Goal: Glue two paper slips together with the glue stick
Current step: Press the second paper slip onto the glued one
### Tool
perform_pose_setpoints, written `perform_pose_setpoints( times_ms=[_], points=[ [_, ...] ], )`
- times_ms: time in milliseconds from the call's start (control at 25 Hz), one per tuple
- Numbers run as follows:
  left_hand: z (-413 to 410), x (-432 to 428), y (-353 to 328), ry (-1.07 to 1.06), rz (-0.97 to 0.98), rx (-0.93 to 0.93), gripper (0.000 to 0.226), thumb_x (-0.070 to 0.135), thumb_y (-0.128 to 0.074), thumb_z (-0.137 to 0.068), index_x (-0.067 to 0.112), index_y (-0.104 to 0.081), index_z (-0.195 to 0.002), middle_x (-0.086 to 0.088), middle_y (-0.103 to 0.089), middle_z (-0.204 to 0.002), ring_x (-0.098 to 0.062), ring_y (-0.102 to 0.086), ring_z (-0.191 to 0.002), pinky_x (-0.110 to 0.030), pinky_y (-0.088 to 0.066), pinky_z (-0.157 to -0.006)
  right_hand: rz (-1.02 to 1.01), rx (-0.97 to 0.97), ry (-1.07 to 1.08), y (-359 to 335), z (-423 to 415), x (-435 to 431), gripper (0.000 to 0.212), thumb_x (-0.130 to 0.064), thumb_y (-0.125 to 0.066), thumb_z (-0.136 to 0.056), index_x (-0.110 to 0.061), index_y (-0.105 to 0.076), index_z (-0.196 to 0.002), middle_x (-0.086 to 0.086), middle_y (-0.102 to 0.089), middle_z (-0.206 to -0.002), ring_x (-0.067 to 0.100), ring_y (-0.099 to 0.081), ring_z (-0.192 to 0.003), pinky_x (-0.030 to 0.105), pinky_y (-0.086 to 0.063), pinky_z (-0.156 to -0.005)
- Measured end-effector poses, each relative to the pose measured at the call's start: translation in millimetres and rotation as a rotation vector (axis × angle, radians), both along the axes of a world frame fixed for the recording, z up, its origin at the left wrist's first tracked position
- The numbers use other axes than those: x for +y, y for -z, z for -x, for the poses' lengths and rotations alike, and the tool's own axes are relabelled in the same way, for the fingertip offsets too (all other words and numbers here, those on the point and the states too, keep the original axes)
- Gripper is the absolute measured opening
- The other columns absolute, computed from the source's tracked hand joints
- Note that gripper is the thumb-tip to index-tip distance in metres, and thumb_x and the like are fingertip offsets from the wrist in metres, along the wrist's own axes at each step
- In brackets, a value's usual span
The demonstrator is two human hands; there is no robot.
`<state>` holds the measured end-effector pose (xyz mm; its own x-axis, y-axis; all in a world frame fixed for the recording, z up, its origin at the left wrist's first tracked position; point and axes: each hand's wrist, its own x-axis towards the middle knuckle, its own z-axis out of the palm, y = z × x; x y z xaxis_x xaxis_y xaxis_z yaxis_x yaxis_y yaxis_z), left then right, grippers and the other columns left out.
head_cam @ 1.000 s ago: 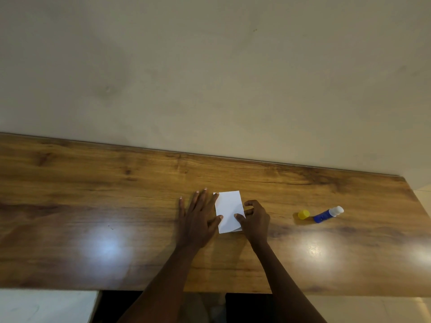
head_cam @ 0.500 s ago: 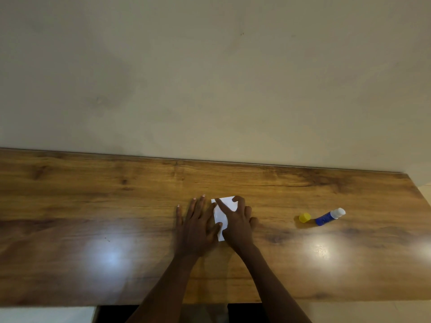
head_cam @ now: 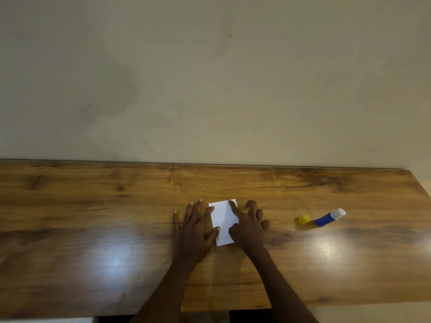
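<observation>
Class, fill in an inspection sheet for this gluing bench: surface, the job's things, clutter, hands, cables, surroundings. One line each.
Surface: glossy wooden table, two lamp glares on it.
Job's things: white paper flat on the table, only one layer visible; blue glue stick lying on its side to the right, its yellow cap off, just beside it.
Clutter: nothing seen.
Hands: left hand flat, forefinger and thumb touching the paper's left edge; right hand presses forefinger and thumb on the paper, other fingers curled.
Cables: nothing seen.
Surroundings: plain beige wall behind the table.
</observation>
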<state>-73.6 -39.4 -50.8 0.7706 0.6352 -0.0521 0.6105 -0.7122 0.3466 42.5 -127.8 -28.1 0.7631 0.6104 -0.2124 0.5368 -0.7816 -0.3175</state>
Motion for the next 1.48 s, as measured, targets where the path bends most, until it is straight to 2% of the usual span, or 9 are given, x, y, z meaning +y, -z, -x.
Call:
perform_pose_setpoints(
  times_ms=[160, 440, 960, 1080, 1120, 1200, 1280, 1360, 1480],
  points=[
    [-1, 0, 0, 0.002, -0.004, -0.010, 0.061, 0.056, -0.035, -0.086, 0.036, -0.017, -0.140, 0.002, -0.005, -0.156, -0.020, 0.004, -0.143, -0.048, 0.014, -0.111, 0.005, -0.009, -0.011, 3, 3, -3, 0.069, -0.021, -0.053, -0.077, -0.032, -0.019, -0.136, 0.010, -0.025, -0.135, 0.028, -0.027, -0.119, 0.046, -0.027, -0.099],
    [-1, -1, -3, -0.013, -0.009, -0.023, 0.064, 0.059, -0.028, -0.081, 0.035, -0.020, -0.140, 0.002, -0.009, -0.155, -0.020, 0.002, -0.143, -0.047, 0.016, -0.110, -0.037, -0.077, -0.036, -5, 7, -28, 0.057, -0.021, -0.055, -0.079, -0.028, -0.034, -0.131, 0.005, -0.032, -0.132, 0.024, -0.029, -0.119, 0.039, -0.029, -0.098],
    [-2, -1, -5, -0.018, -0.011, -0.007, 0.065, 0.061, -0.026, -0.079, 0.036, -0.022, -0.139, 0.003, -0.011, -0.155, -0.020, -0.002, -0.144, -0.050, 0.010, -0.113, 0.073, -0.054, -0.127, -11, 47, -58, 0.060, -0.020, -0.052, -0.078, -0.032, -0.029, -0.133, 0.003, -0.018, -0.149, 0.030, -0.016, -0.134, 0.044, -0.022, -0.105],
    [-2, -1, -6, -0.011, -0.003, 0.015, 0.065, 0.062, -0.025, -0.080, 0.036, -0.019, -0.140, 0.004, -0.008, -0.155, -0.019, 0.001, -0.144, -0.049, 0.010, -0.113, 0.062, -0.106, -0.248, -15, 68, -48, 0.066, -0.026, -0.081, -0.042, -0.032, -0.061, -0.104, 0.007, -0.058, -0.119, 0.031, -0.058, -0.103, 0.046, -0.050, -0.075],
    [-2, -1, -5, -0.008, 0.000, 0.017, 0.064, 0.061, -0.026, -0.081, 0.036, -0.018, -0.140, 0.004, -0.007, -0.155, -0.019, 0.002, -0.144, -0.050, 0.010, -0.113, 0.056, -0.133, -0.235, -17, 71, -47, 0.067, -0.025, -0.084, -0.026, -0.031, -0.067, -0.091, 0.004, -0.066, -0.103, 0.029, -0.065, -0.085, 0.039, -0.054, -0.062],
    [-1, 0, -5, -0.007, 0.013, 0.009, 0.063, 0.060, -0.029, -0.083, 0.036, -0.017, -0.140, 0.003, -0.006, -0.156, -0.019, 0.002, -0.144, -0.050, 0.011, -0.113, 0.023, -0.171, -0.193, -19, 69, -42, 0.064, -0.019, -0.084, -0.018, -0.030, -0.069, -0.079, 0.002, -0.069, -0.091, 0.026, -0.067, -0.074, 0.034, -0.053, -0.055],
    [-1, 1, -4, 0.003, 0.011, 0.031, 0.062, 0.059, -0.030, -0.085, 0.037, -0.014, -0.141, 0.004, -0.003, -0.156, -0.019, 0.005, -0.143, -0.050, 0.012, -0.113, 0.005, -0.112, -0.172, -21, 61, -36, 0.052, -0.014, -0.082, -0.038, -0.028, -0.068, -0.086, 0.005, -0.065, -0.105, 0.028, -0.062, -0.093, 0.042, -0.051, -0.070],
    [-1, 1, -3, 0.010, 0.008, 0.043, 0.061, 0.058, -0.028, -0.087, 0.037, -0.010, -0.141, 0.004, 0.000, -0.156, -0.019, 0.008, -0.143, -0.050, 0.012, -0.112, -0.065, -0.053, -0.161, -16, 52, -28, 0.040, -0.006, -0.066, -0.066, -0.024, -0.063, -0.102, 0.007, -0.049, -0.126, 0.029, -0.044, -0.117, 0.045, -0.036, -0.092],
    [-1, 1, -3, 0.022, 0.005, 0.035, 0.059, 0.054, -0.026, -0.089, 0.034, -0.010, -0.142, 0.002, 0.000, -0.156, -0.022, 0.008, -0.143, -0.051, 0.011, -0.112, -0.128, -0.056, -0.134, -9, 38, -11, 0.040, -0.006, -0.054, -0.076, -0.026, -0.056, -0.111, 0.004, -0.039, -0.132, 0.024, -0.033, -0.119, 0.037, -0.025, -0.094]
  ],
)
